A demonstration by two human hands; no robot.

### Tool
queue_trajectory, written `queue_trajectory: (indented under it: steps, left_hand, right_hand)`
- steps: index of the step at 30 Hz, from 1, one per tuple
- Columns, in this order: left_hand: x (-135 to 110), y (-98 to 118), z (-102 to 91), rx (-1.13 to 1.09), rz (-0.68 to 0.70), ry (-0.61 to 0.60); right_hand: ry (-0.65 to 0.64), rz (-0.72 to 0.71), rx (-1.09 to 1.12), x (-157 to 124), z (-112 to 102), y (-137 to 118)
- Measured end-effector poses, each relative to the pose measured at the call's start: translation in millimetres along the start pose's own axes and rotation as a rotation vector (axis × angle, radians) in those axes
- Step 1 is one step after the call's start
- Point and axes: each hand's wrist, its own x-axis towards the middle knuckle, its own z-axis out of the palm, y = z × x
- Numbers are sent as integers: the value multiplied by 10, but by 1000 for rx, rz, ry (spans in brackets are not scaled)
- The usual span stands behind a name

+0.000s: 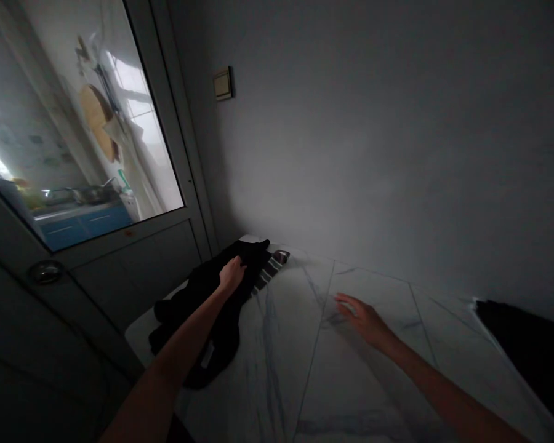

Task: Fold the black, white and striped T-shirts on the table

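A black garment point(207, 314) lies in a loose heap at the left end of the marble-patterned table point(281, 344). A small pale tag shows near its lower end. My left hand point(232, 274) is closed on the upper part of the garment, its fingertips partly hidden. Beside it, a dark cloth with white stripes point(268, 271) pokes out from under the black fabric. My right hand point(361, 319) hovers over the middle of the table, fingers stretched out and holding nothing.
A grey wall point(360, 135) with a light switch point(222, 83) runs along the table's far side. To the left stands a glazed door point(133, 246) with a round knob point(46, 272), a kitchen visible through its pane. Something black point(530, 344) lies at the right edge.
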Motion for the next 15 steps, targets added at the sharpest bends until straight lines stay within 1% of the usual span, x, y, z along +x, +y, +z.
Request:
queue_trajectory:
  steps: [2, 4, 6, 8, 9, 11, 12, 13, 15]
  left_hand:
    - [-2, -15, -91, -35, 19, 35]
    - [3, -50, -221, -101, 21, 70]
    - [30, -75, -389, -194, -4, 110]
    - [55, -37, -572, -267, -44, 156]
    - [48, 24, -655, -301, -49, 182]
    - [-51, 244, -765, -386, 10, 217]
    - [-158, 399, -779, -448, 81, 214]
    - [-310, 573, -761, -511, 171, 190]
    - [-739, 935, -638, -608, 367, 69]
  right_hand:
    - [-159, -16, 177, -58, 220, -471]
    - [-276, -30, 305, -135, 325, -827]
    - [-344, -32, 405, -193, 364, -1035]
    - [-378, -13, 484, -214, 373, -1123]
    - [-390, 12, 524, -214, 369, -1142]
    - [-406, 100, 637, -203, 344, -1162]
    - [-413, 160, 722, -201, 323, -1172]
    - [-423, 224, 821, -206, 298, -1182]
    - [-430, 322, 1008, -256, 246, -1187]
